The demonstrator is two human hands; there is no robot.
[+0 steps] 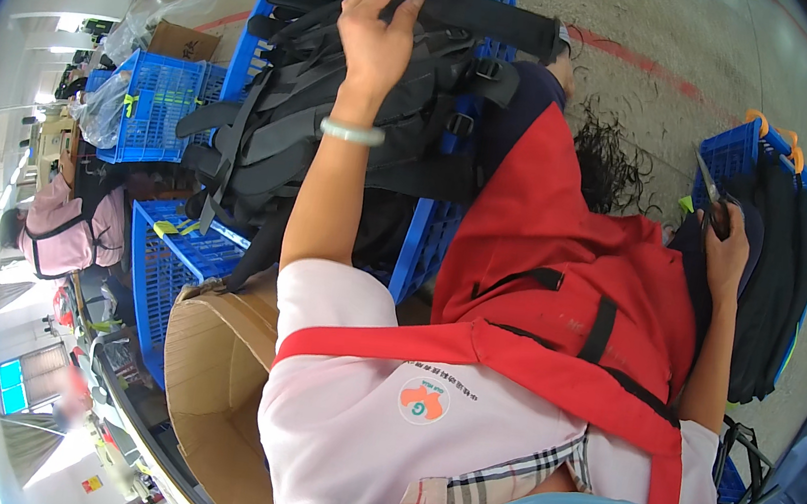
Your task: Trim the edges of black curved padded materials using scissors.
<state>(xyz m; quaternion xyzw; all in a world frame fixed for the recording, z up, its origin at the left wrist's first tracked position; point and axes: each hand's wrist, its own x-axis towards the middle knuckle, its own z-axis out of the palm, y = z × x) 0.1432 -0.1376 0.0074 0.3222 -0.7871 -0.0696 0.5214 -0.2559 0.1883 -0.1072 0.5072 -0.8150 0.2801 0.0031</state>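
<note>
My left hand [378,35] reaches forward and grips a black backpack [340,113] by its strap, atop a pile of black bags in a blue plastic crate [434,246]. A pale green bangle sits on that wrist. My right hand [724,253] is out to the right and is closed on a small pair of scissors [708,189], blades pointing up, above another stack of black bags in a second blue crate [738,152]. A red apron with black straps [561,281] covers my lap between the two arms.
An open cardboard box [216,380] stands at my lower left. More blue crates [159,106] and a brown box [182,42] are stacked to the left, with a pink bag [74,227] below them. Black thread scraps [617,157] litter the grey concrete floor [711,48].
</note>
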